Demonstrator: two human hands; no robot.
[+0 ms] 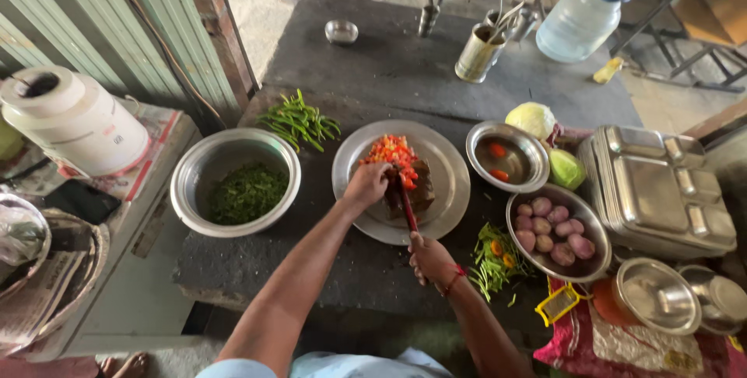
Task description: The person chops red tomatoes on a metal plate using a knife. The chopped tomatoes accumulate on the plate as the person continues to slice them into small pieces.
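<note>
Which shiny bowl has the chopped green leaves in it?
The big steel bowl on the left; the two bowls on the right hold tomatoes in water and onions.

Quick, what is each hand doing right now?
Left hand: curled over the chopped tomato on the block.
Right hand: closed on the knife.

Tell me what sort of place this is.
Probably a simple food stall or canteen prep area: chopped tomato on a steel plate, stacked compartment meal trays, and a bowl of peeled onions on a dark stone counter.
</note>
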